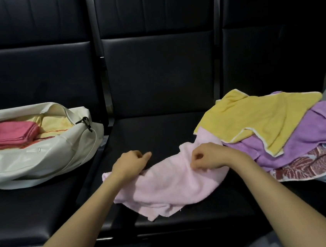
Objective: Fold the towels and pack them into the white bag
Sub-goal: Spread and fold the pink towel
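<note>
The pink towel (170, 185) lies crumpled on the middle seat of the bench (159, 131), near its front edge, its far end touching the towel pile (279, 131) on the right seat. It looks light, limp and soft, and will likely sag unless taken by 2 corners. The right hand (206, 157) pinches a raised fold. The left hand (130, 163) sits curled at the towel's left end, and whether it grips is unclear. The white bag (41, 156) lies open on the left seat, cut off at the frame's edge. Most of the towel's corners are buried in folds.
</note>
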Motion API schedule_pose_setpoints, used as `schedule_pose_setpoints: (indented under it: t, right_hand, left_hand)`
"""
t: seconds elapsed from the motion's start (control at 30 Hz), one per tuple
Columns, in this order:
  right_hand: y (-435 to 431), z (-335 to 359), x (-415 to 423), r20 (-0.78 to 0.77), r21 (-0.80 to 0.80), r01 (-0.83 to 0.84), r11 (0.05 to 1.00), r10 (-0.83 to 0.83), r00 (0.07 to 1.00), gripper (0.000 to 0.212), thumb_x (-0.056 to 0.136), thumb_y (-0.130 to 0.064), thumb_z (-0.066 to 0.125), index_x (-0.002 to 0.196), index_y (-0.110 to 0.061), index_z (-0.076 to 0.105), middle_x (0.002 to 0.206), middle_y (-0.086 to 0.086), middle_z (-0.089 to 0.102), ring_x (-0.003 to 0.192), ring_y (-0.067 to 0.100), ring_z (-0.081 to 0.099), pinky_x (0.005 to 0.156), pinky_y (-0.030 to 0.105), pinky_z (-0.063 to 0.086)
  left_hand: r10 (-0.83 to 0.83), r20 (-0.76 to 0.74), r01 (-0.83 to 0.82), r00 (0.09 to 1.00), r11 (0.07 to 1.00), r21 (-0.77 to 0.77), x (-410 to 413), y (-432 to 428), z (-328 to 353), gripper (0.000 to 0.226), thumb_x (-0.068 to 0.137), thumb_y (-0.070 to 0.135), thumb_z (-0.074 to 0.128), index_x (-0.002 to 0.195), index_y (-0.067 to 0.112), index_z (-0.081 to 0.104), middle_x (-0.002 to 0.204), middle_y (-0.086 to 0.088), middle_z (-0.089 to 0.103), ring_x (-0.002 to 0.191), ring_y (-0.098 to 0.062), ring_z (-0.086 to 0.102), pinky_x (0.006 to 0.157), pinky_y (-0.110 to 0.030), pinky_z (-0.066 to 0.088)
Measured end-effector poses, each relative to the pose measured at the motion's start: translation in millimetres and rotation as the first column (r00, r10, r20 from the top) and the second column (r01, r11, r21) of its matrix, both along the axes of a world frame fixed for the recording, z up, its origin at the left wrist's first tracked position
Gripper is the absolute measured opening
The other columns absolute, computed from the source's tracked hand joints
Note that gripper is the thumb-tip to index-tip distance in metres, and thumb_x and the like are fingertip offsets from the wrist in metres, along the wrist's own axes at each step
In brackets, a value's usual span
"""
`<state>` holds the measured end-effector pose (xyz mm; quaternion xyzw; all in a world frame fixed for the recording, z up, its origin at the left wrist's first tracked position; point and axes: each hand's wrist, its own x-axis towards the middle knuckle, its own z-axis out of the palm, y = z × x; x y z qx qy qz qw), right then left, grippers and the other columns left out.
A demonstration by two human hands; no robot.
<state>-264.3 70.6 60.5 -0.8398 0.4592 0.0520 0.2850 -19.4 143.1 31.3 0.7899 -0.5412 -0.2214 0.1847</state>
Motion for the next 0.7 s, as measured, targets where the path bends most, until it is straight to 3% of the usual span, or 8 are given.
schedule_pose_setpoints:
  t: [0.07, 0.13, 0.2, 0.3, 0.43, 0.53, 0.63, 0.7]
  right_hand:
    - [-11, -8, -1, -0.081, -0.269, 0.126, 0.955, -0.152, 0.985, 0.026, 0.095, -0.032, 0.053, 0.114, -0.016, 0.057, 0.113, 0.004, 0.060, 0.099, 0.020, 0.057, 0.076, 0.027, 0.045]
    - [-18, -16, -4, -0.053, -0.279, 0.270, 0.921, -0.296, 0.954, 0.051, 0.095, -0.032, 0.054, 0.140, -0.015, 0.036, 0.135, 0.010, 0.041, 0.115, 0.028, 0.052, 0.088, 0.035, 0.045]
    - [-21, -23, -8, -0.048, -0.210, 0.388, 0.897, -0.406, 0.913, 0.068, 0.094, -0.032, 0.057, 0.147, -0.014, 0.019, 0.140, 0.013, 0.030, 0.118, 0.031, 0.050, 0.083, 0.035, 0.045]
    - [-26, -30, -14, -0.065, -0.211, 0.426, 0.880, -0.448, 0.892, 0.050, 0.095, -0.031, 0.053, 0.138, -0.013, 0.035, 0.133, 0.013, 0.039, 0.112, 0.032, 0.052, 0.083, 0.035, 0.044]
    - [-29, -9, -18, 0.344, -0.376, 0.584, 0.720, -0.477, 0.809, 0.020, 0.100, -0.021, 0.043, 0.112, -0.014, 0.057, 0.116, 0.007, 0.043, 0.084, 0.024, 0.048, 0.073, 0.032, 0.038]
    - [-22, 16, -18, 0.751, -0.320, 0.678, 0.661, -0.259, 0.607, 0.013, 0.096, -0.022, 0.054, 0.099, -0.013, 0.064, 0.109, 0.001, 0.049, 0.085, 0.015, 0.051, 0.071, 0.025, 0.040]
    - [-13, 35, -27, 0.886, -0.145, 0.502, 0.853, -0.114, 0.450, 0.007, 0.091, -0.016, 0.064, 0.084, -0.014, 0.066, 0.087, -0.003, 0.062, 0.080, 0.004, 0.055, 0.070, 0.012, 0.044]
    - [-7, 42, -36, 0.804, -0.036, 0.212, 0.977, -0.097, 0.586, 0.011, 0.088, -0.009, 0.066, 0.078, -0.015, 0.068, 0.077, -0.007, 0.064, 0.075, 0.001, 0.056, 0.071, 0.011, 0.044]
  left_hand:
    - [-0.023, 0.092, 0.027, 0.995, 0.999, -0.040, -6, 0, -8, 0.029, 0.091, 0.047, 0.054, 0.099, 0.024, 0.068, 0.097, 0.004, 0.067, 0.086, -0.013, 0.061, 0.077, -0.030, 0.048]
    - [-0.103, 0.027, 0.103, 0.994, 0.995, -0.010, -16, -3, -9, 0.031, 0.090, 0.043, 0.057, 0.109, 0.021, 0.068, 0.107, 0.004, 0.065, 0.090, -0.010, 0.057, 0.078, -0.024, 0.044]
    - [-0.157, -0.070, 0.160, 0.985, 0.986, 0.039, -26, -6, -9, 0.030, 0.090, 0.041, 0.057, 0.109, 0.020, 0.067, 0.104, 0.004, 0.067, 0.090, -0.010, 0.058, 0.077, -0.021, 0.044]
    - [-0.192, -0.137, 0.187, 0.972, 0.981, -0.049, -37, -8, -7, 0.019, 0.090, 0.031, 0.061, 0.095, 0.016, 0.072, 0.090, 0.003, 0.069, 0.080, -0.008, 0.061, 0.063, -0.012, 0.045]
    - [-0.107, -0.378, -0.032, 0.920, 0.938, -0.345, -39, -14, 3, 0.016, 0.091, 0.028, 0.062, 0.080, 0.017, 0.069, 0.083, 0.001, 0.065, 0.074, -0.010, 0.058, 0.064, -0.015, 0.043]
    - [-0.045, -0.625, -0.260, 0.779, 0.885, -0.387, -30, -19, 13, 0.017, 0.092, 0.027, 0.061, 0.078, 0.017, 0.064, 0.085, 0.001, 0.069, 0.084, -0.015, 0.062, 0.080, -0.030, 0.048]
    - [-0.063, -0.599, -0.160, 0.799, 0.937, -0.312, -24, -17, 9, 0.013, 0.087, 0.021, 0.068, 0.093, 0.018, 0.057, 0.099, 0.002, 0.068, 0.095, -0.022, 0.065, 0.082, -0.035, 0.051]
    - [-0.176, -0.460, 0.124, 0.870, 0.982, -0.142, -27, -12, 0, 0.042, 0.079, 0.026, 0.076, 0.110, 0.027, 0.048, 0.112, 0.005, 0.062, 0.099, -0.019, 0.063, 0.079, -0.027, 0.049]
